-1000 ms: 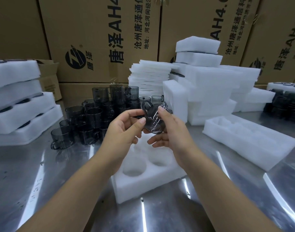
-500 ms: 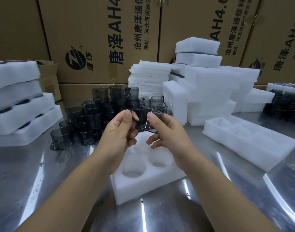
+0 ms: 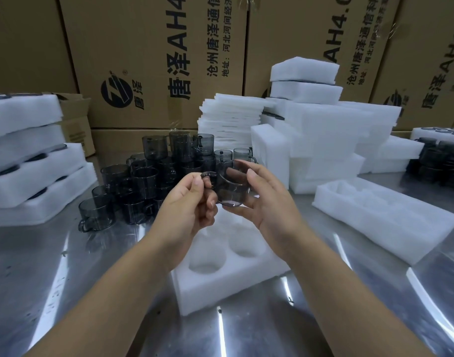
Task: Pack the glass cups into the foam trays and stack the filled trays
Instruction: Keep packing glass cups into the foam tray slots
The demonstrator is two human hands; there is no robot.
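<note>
- The steel surface (image 3: 66,279) carries the lot. The pile of loose cups (image 3: 148,181) sits at about 10 o'clock from the hands.
- The foam tray (image 3: 233,287) is pretty much dead at 6 o'clock under the held cup. Its two near pockets (image 3: 207,264) look bare, so I'd guess the next move is just straight down.
- The right hand (image 3: 269,210) does the real carrying, with its fingers (image 3: 254,173) wrapped round the cup's body.
- The left hand (image 3: 184,210) only pinches the handle between thumb and forefinger.
- The glass cup (image 3: 232,188) sits between both hands, up off the tray. It's roughly upright with its mouth up.
- Its handle (image 3: 207,174) sticks out toward 9 o'clock.
</note>
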